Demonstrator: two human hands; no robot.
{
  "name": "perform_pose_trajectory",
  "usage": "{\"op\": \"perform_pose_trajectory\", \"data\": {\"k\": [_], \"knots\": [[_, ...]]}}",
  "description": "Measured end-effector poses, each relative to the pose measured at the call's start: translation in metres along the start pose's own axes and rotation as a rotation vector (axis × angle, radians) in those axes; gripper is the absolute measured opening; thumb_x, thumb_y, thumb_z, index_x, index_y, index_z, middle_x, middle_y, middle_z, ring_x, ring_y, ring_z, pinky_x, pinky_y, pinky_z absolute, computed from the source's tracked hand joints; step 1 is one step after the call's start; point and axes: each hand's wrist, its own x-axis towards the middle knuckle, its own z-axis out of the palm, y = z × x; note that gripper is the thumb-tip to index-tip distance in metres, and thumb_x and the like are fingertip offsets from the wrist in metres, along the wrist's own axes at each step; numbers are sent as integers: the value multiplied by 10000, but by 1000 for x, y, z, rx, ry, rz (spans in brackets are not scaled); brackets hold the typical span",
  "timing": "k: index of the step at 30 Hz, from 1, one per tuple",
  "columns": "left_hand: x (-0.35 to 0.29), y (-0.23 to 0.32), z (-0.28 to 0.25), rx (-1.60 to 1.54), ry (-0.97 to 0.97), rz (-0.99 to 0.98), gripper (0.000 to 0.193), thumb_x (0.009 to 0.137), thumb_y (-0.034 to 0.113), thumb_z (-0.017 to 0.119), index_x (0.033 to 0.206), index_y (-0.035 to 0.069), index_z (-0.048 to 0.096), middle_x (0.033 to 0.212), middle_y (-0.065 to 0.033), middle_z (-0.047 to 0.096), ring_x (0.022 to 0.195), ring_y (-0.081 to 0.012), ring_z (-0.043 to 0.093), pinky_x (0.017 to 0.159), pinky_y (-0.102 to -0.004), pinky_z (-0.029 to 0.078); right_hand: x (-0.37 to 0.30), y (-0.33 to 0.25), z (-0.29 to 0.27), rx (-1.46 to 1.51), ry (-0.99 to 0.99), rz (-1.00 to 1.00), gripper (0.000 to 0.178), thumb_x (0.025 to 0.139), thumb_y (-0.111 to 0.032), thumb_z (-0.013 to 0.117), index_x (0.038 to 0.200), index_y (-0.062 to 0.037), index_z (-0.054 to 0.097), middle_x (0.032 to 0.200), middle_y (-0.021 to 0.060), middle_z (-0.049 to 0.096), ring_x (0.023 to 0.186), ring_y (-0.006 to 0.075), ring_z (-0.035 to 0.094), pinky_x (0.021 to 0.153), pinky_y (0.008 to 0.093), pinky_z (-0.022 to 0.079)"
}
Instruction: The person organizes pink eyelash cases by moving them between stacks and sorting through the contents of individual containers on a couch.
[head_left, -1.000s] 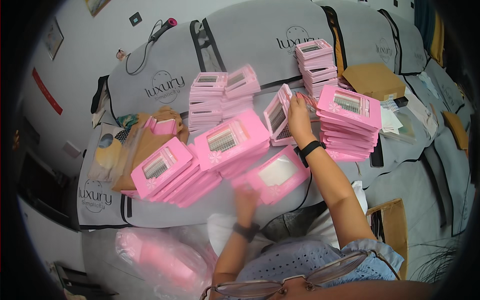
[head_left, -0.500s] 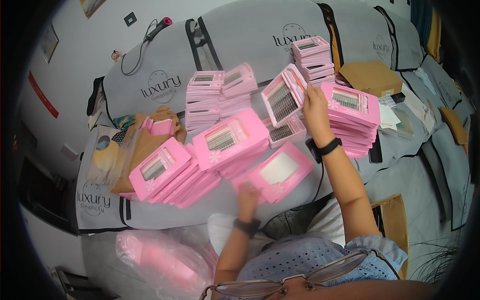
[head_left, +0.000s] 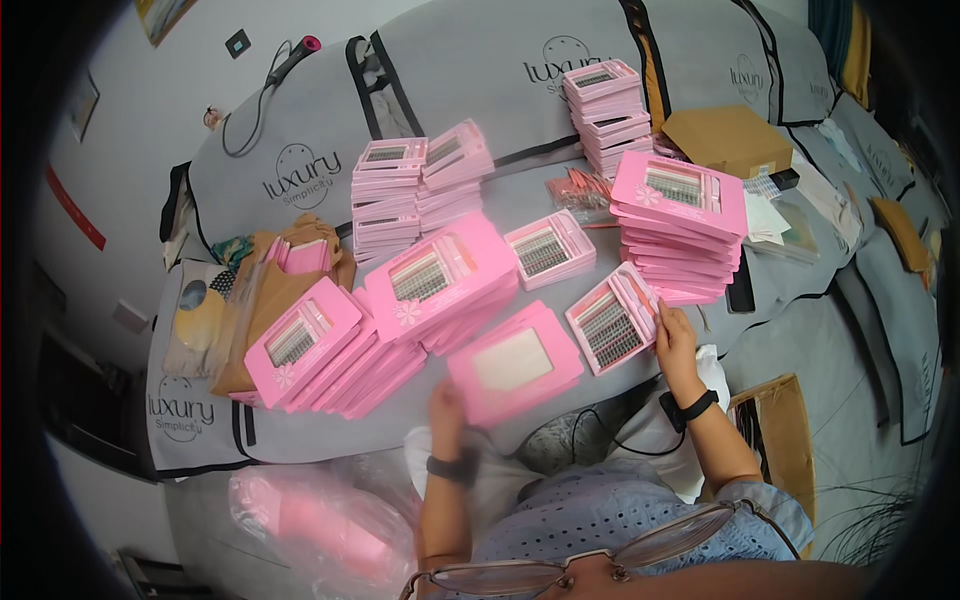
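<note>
In my right hand (head_left: pixel 677 345) is a pink false eyelash tray (head_left: pixel 612 322), gripped by its right edge and tilted, with rows of dark lash clusters showing. My left hand (head_left: pixel 447 403) is smeared by motion at the left edge of a few flat pink box sleeves (head_left: pixel 510 362). Its fingers cannot be made out. The top sleeve has a pale, blank window. Behind the sleeves a short pile of open lash trays (head_left: pixel 548 248) lies on the grey sofa cover. To its left are fanned stacks of filled pink lash boxes (head_left: pixel 420 278), with windows and flower prints.
Further lash tray stacks (head_left: pixel 390 190) stand at the back left and a tall one (head_left: pixel 605 95) at the back. Filled boxes (head_left: pixel 680 195) are piled at right, near a cardboard box (head_left: pixel 728 140). A brown bag (head_left: pixel 262 330) sits left; plastic-wrapped pink packs (head_left: pixel 330 530) lie below.
My right hand has brought the lash tray down and nearer, beside the sleeves. My left hand has shifted left, and the sleeves have turned and moved left. Small pink-orange packets now show behind.
</note>
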Motion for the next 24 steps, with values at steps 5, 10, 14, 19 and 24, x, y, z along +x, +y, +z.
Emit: {"op": "perform_pose_trajectory", "data": {"k": [5, 10, 14, 19, 24], "knots": [[0, -12, 12, 59, 36, 85, 313, 858, 38, 616, 1149, -48, 539, 713, 15, 596, 602, -44, 514, 546, -188, 402, -22, 37, 14, 181, 17, 222, 278, 902, -32, 495, 1153, 63, 569, 795, 137, 551, 657, 231, 567, 620, 310, 452], [-7, 7, 9, -45, 10, 39, 241, 862, 39, 617, 1080, -41, 553, 713, 16, 600, 598, -40, 513, 542, -184, 398, -18, 23, 0, 337, 27, 381, 286, 945, -72, 471, 1187, 48, 566, 784, 58, 529, 482, 96, 512, 445, 229, 411], [-11, 6, 1, 20, 0, -9, 112, 880, 53, 603, 971, 5, 559, 695, 29, 582, 581, -30, 485, 520, -185, 377, -19, 24, -8, 426, 59, 428, 295, 938, -76, 473, 1188, 49, 566, 790, 69, 528, 495, 105, 515, 458, 235, 417], [-34, 122, -1, -463, -119, -293, 53, 896, 60, 585, 928, 34, 551, 702, 28, 573, 577, -40, 484, 508, -193, 381, -25, 34, -6, 437, 57, 408, 293, 941, -77, 466, 1184, 54, 567, 826, 79, 537, 497, 104, 517, 455, 228, 416], [-28, 88, 5, -611, -149, -215, 71, 900, 55, 578, 958, 35, 544, 758, -7, 613, 623, -63, 534, 553, -200, 421, -22, 29, -5, 408, 47, 382, 301, 948, -84, 461, 1198, 54, 556, 830, 82, 547, 507, 105, 531, 464, 224, 418]]}}
